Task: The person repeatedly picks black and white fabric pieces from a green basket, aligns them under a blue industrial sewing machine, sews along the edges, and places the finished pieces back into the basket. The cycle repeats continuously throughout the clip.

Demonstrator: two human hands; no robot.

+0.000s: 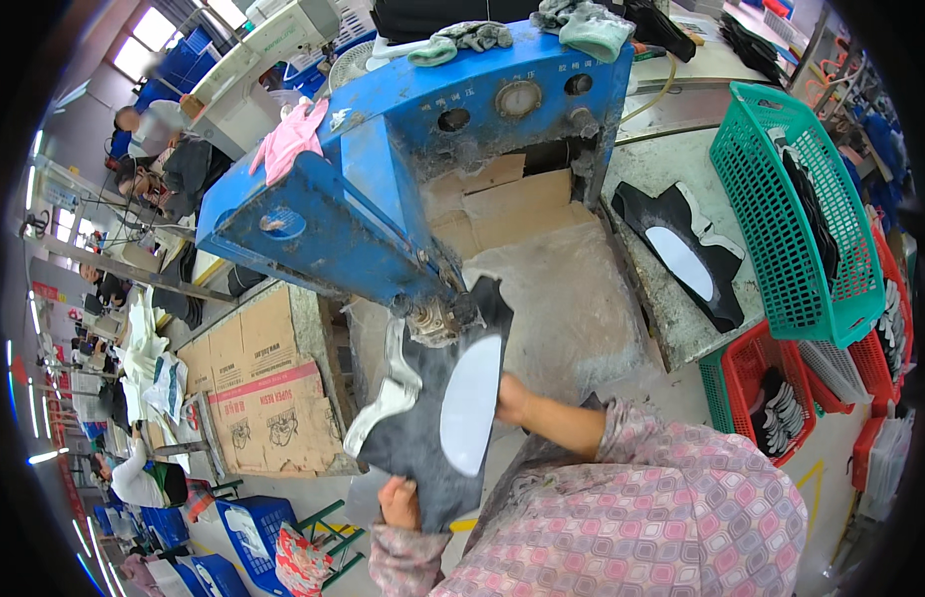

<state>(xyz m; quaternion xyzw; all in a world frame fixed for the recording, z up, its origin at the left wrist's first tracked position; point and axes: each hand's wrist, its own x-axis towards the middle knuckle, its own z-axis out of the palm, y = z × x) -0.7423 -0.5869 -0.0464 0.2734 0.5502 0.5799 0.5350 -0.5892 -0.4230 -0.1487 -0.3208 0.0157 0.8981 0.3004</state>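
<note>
A dark shoe upper (422,428), cut flat with a white half-oval patch and a pale strip along its left side, is held up between my two hands. My left hand (400,500) is closed on its lower left edge. On the opposite edge, beside the white patch, my right hand (512,400) grips it; some of those fingers are hidden behind it. Right over the upper part of the piece sits the metal nozzle head (432,320) of a blue machine (383,169). I cannot tell whether the two touch.
To the right, a similar shoe upper (676,249) lies on a side table (671,164) beside a green basket (796,214). Below stands a red basket (781,398) with dark pieces. Flattened cardboard (258,388) covers a surface at left. A pink cloth (290,139) hangs on the machine.
</note>
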